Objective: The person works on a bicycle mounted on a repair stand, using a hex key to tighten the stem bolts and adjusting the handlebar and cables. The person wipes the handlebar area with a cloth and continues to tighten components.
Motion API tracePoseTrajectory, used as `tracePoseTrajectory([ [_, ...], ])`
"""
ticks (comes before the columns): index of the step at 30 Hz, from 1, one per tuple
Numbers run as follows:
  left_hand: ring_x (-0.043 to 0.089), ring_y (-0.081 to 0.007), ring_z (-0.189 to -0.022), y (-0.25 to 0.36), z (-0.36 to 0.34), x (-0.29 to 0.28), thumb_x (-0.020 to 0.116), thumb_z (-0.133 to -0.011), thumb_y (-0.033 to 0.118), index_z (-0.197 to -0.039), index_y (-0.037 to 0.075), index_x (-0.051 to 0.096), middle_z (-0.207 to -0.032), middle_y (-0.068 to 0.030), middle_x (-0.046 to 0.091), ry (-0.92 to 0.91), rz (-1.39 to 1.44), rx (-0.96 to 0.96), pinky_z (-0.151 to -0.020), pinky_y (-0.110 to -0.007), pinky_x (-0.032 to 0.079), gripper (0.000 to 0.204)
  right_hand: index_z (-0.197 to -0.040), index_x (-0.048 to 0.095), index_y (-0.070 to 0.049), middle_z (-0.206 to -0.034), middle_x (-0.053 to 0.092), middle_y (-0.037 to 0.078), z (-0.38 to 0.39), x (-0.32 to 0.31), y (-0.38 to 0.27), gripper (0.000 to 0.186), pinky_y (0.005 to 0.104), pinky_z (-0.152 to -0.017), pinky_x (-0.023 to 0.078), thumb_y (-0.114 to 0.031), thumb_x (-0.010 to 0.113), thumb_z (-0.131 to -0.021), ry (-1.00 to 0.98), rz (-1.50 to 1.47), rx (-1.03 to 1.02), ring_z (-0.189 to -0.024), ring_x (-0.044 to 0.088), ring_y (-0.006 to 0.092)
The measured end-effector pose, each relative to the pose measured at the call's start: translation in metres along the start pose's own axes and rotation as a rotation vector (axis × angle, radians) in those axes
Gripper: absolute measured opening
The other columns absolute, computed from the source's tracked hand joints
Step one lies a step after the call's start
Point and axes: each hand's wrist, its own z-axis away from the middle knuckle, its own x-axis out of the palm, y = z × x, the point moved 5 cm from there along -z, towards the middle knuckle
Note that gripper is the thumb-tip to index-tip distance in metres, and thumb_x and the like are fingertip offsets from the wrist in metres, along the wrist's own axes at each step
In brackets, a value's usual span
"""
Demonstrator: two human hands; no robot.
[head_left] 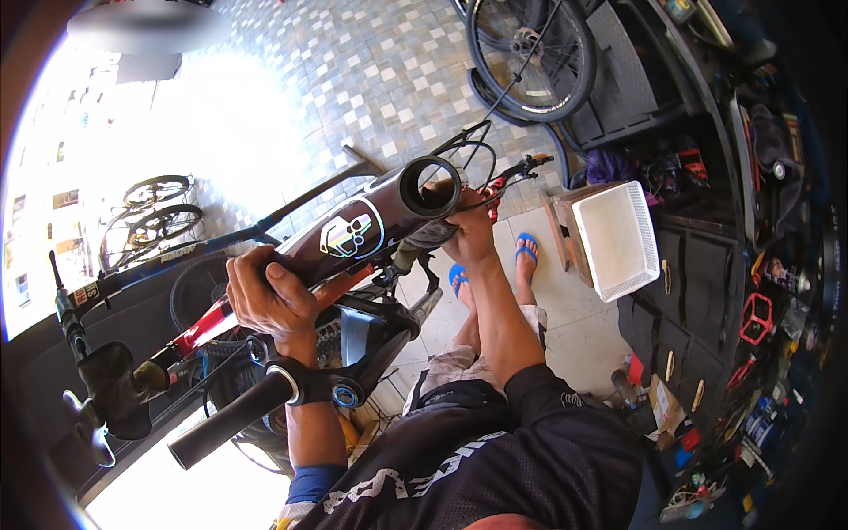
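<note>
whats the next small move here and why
I'd probably ease the right hand back from the open end of the maroon bike frame and look inside: skin shows within that ring and may block the view, while the left hand grips the frame and could steady it.

A dark maroon bicycle frame (309, 252) slants from the left hand (269, 296), whose fingers wrap its thick tube, up toward the right hand (468, 228). Its head tube (410, 190) ends in a round, hollow, black-rimmed opening just above the right hand. Between the hands, the glossy tube bears a multicoloured emblem (352, 233) outlined in white
</note>
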Motion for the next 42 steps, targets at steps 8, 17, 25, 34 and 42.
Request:
tracePoseTrajectory([
  [8,0.063,-0.0337,-0.075,-0.004,0.004,-0.001,0.046,-0.103,0.042,-0.092,0.005,0.067,-0.082,-0.0115,0.063,0.007,-0.027,0.010,-0.070,-0.044,0.047,0.044,-0.123,0.067,0.002,-0.111,0.070,0.018,0.004,0.018,0.015,0.048,0.0521,-0.087,0.054,-0.025,0.047,-0.089,-0.108,-0.724,0.091,-0.086,0.067,0.0258],
  [17,0.060,-0.0355,-0.073,-0.002,-0.004,-0.009,0.054,-0.097,0.030,-0.091,0.004,0.066,-0.082,-0.0137,0.062,-0.021,-0.023,0.052,-0.070,-0.046,0.046,0.029,-0.141,0.061,-0.001,-0.147,0.061,0.021,0.002,0.031,0.025,0.052,0.0599,-0.120,0.037,-0.031,0.052,-0.099,-0.192,-0.867,-0.006,-0.138,0.055,0.0399],
  [25,0.059,-0.0348,-0.071,0.000,-0.005,-0.011,0.058,-0.094,0.029,-0.091,0.005,0.065,-0.081,-0.0129,0.061,0.020,0.014,0.037,-0.070,-0.045,0.045,0.025,-0.141,0.061,-0.002,-0.142,0.064,0.021,0.001,0.034,0.020,0.051,0.0595,-0.118,0.041,-0.025,0.059,-0.095,-0.201,-0.746,0.022,-0.134,0.058,0.0402],
  [34,0.060,-0.0356,-0.073,0.006,-0.010,-0.009,0.057,-0.092,0.026,-0.088,0.006,0.064,-0.081,-0.0129,0.061,0.025,-0.010,0.009,-0.070,-0.046,0.045,0.021,-0.131,0.062,-0.001,-0.125,0.069,0.014,-0.004,0.013,0.006,0.042,0.0465,-0.102,0.053,-0.012,0.061,-0.091,-0.043,-0.176,0.076,-0.114,0.066,0.0283],
  [42,0.060,-0.0354,-0.072,0.007,-0.012,-0.011,0.057,-0.093,0.026,-0.088,0.006,0.064,-0.081,-0.0123,0.062,0.037,-0.030,0.019,-0.069,-0.045,0.045,0.021,-0.115,0.067,-0.006,-0.107,0.068,0.008,-0.005,0.010,-0.005,0.029,0.0446,-0.099,0.049,-0.013,0.061,-0.088,-0.064,-0.047,0.099,-0.098,0.062,0.0220],
])
